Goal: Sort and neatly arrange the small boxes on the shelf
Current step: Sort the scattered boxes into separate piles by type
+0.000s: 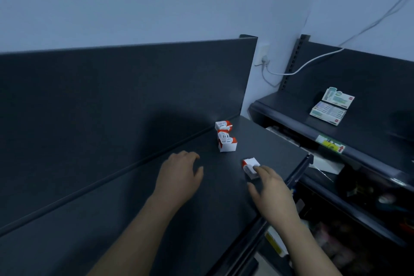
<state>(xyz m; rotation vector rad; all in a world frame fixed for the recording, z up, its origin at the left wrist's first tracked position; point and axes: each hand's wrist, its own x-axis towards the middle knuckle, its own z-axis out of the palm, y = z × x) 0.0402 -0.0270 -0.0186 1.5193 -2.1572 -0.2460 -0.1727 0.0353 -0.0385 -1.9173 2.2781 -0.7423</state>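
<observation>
Touching the loose box (250, 167) with your right hand (272, 192): fingers spread, tips on its near end, not wrapped round it. Box lies on the shelf (112, 208), near-right of the three-box cluster (225, 136). Left of that cluster, your left hand (179, 177): fingers loosely curled, holding nothing.

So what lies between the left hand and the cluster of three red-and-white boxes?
Nothing: only bare dark shelf separates the left hand from the three boxes, seen in the head view.

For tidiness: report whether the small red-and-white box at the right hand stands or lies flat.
Lies flat: the small red-and-white box shows its broad face upward.
</observation>
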